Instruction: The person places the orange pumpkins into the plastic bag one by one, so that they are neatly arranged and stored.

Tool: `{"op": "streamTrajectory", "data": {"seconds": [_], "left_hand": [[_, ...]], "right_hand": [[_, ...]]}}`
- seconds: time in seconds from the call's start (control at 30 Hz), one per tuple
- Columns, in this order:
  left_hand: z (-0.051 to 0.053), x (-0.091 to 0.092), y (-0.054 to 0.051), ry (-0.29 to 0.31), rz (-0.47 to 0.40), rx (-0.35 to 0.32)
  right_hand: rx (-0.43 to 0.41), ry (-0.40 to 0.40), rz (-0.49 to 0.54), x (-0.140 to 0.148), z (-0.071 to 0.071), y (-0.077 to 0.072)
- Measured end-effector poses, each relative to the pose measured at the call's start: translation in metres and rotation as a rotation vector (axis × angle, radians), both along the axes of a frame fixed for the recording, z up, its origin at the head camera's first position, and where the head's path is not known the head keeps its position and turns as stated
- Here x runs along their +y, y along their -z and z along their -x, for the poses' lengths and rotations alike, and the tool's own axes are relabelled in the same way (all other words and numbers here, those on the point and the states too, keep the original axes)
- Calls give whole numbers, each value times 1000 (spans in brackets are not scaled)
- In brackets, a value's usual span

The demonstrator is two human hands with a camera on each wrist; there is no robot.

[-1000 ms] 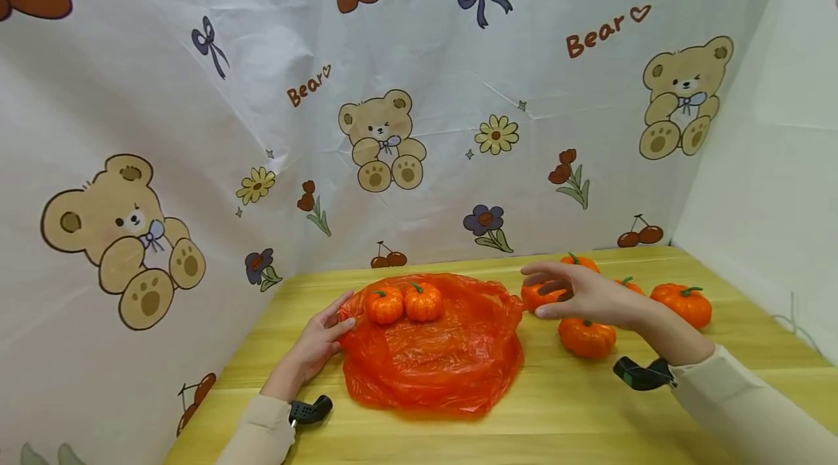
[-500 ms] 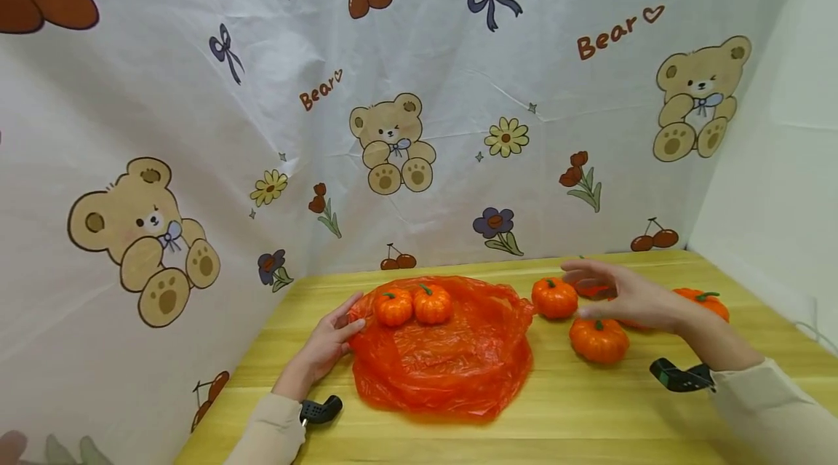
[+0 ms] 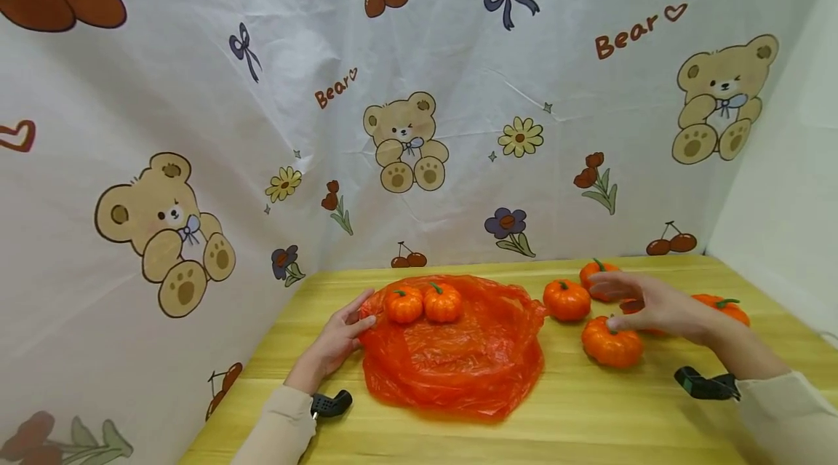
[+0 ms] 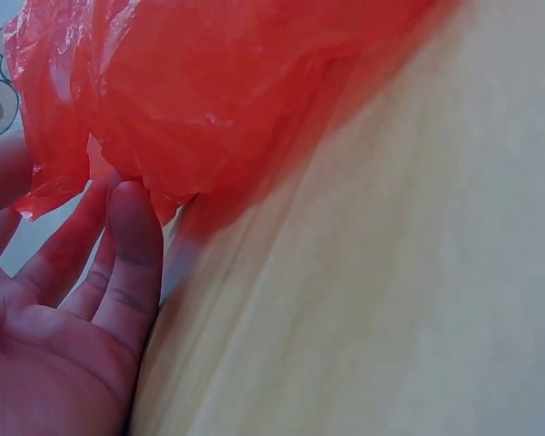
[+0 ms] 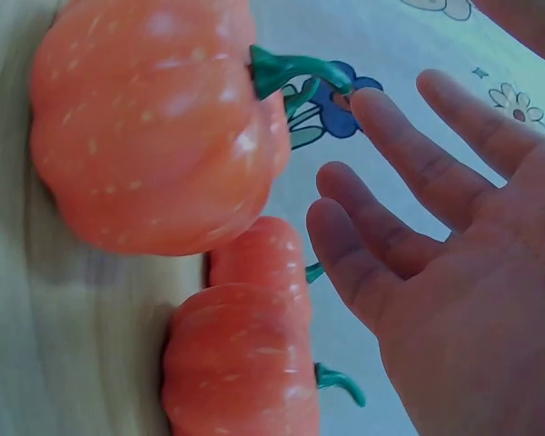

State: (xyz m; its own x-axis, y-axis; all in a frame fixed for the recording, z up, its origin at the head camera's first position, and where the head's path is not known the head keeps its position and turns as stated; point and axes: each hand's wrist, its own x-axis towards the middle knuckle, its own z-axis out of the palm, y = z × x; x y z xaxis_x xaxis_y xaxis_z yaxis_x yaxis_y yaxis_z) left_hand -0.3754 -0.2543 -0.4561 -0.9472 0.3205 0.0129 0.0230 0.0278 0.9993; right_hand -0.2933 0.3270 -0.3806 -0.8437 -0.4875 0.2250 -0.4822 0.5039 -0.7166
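Observation:
An orange-red plastic bag point(image 3: 452, 370) lies spread with its mouth up on the table, two small orange pumpkins point(image 3: 442, 303) with green stems at its far left part. At the bag's left rim, my left hand point(image 3: 337, 338) holds the thin film point(image 4: 209, 82) between thumb and fingers. My right hand point(image 3: 661, 308) hovers with spread, slightly bent fingers over the loose pumpkins to the right. Closest under it is a pumpkin point(image 3: 612, 343), nearly below the thumb. In the right wrist view, the right palm point(image 5: 481, 300) holds nothing and faces a large-looking pumpkin point(image 5: 154, 127).
More pumpkins stand right of the bag: one close beside it point(image 3: 567, 300), one farther back point(image 3: 599, 277), and one beyond the right wrist point(image 3: 723, 308). A bear-patterned cloth point(image 3: 458, 232) hangs behind the wooden table point(image 3: 419, 443). A white wall point(image 3: 785, 196) bounds the right side.
My right hand has moved right, from beside the bag's right rim to above the loose pumpkins. The left hand stays at the bag's rim. The head view has shifted slightly.

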Motion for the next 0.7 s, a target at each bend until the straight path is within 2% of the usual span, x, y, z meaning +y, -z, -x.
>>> {"op": "streamTrajectory", "data": {"seconds": [0.3, 0.53, 0.7], "left_hand": [[0, 2, -1, -4, 9, 2], [-2, 2, -2, -9, 1, -6], [-3, 3, -2, -7, -2, -3]], "right_hand": [[-74, -34, -37, 8, 3, 13], [-176, -107, -17, 16, 7, 26], [-211, -121, -12, 19, 9, 33]]}}
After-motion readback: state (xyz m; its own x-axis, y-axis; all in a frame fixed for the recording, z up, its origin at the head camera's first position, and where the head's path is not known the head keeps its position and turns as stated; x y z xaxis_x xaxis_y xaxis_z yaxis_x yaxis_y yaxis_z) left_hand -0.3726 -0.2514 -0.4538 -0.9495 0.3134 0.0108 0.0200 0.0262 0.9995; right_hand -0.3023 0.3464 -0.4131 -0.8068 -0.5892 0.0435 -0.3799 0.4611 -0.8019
